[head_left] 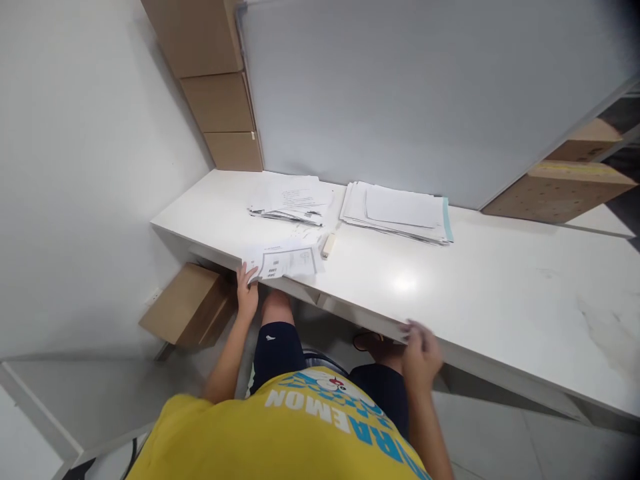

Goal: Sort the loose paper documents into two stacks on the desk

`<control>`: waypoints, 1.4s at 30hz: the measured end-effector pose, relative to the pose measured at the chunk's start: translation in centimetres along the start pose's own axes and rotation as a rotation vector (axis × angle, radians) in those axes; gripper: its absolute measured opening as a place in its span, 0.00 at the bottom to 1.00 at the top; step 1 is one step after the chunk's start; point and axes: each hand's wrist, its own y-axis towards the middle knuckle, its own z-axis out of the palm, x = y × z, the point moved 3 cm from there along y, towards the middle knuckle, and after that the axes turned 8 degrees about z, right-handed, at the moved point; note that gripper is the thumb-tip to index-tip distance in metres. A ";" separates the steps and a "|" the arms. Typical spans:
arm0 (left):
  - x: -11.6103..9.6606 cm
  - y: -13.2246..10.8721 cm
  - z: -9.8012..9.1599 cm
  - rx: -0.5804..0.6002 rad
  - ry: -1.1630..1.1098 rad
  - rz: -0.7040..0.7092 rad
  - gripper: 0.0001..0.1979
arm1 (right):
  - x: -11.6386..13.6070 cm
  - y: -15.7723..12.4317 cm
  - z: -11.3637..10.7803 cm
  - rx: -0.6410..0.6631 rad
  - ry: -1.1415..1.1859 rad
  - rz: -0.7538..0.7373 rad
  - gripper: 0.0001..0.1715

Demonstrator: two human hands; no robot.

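Observation:
My left hand (pixel 247 291) is at the front edge of the white desk (pixel 500 293), its fingers on the near corner of a small stack of printed papers (pixel 284 260) that overhangs the edge. Whether the fingers pinch the paper or only touch it is hard to tell. My right hand (pixel 421 350) hovers at the desk's front edge further right, blurred by motion, with nothing seen in it. A small cream stapler-like object (pixel 329 245) lies just right of the papers.
Two more paper piles lie at the back, a left pile (pixel 294 200) and a right pile (pixel 397 212). A whiteboard (pixel 425 87) leans on the wall. Cardboard boxes stand stacked at the back left (pixel 220 100), at right (pixel 557 190) and under the desk (pixel 187 307).

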 end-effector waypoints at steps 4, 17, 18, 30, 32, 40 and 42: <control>0.3 -2.4 -1.1 -0.019 -0.152 -0.099 0.24 | -0.9 -7.5 5.8 0.607 0.238 0.478 0.29; -4.7 -2.1 -3.5 0.457 -0.196 0.068 0.13 | 5.9 -7.4 12.1 1.149 0.462 0.756 0.32; -5.1 -2.5 -3.0 0.470 -0.211 0.030 0.13 | 5.7 -7.3 12.1 1.111 0.453 0.775 0.30; -6.9 -4.0 2.8 0.375 -0.819 -0.674 0.32 | 3.6 -5.5 7.3 0.811 0.423 0.760 0.24; -6.8 -4.1 3.4 0.383 -0.799 -0.779 0.34 | 4.0 -5.6 7.0 0.810 0.450 0.756 0.26; -8.6 -5.4 4.4 0.556 -0.752 -0.912 0.31 | 2.8 -4.9 5.9 0.696 0.419 0.723 0.28; -8.7 -5.5 4.5 0.566 -0.740 -0.928 0.31 | 2.7 -4.8 5.8 0.692 0.400 0.708 0.26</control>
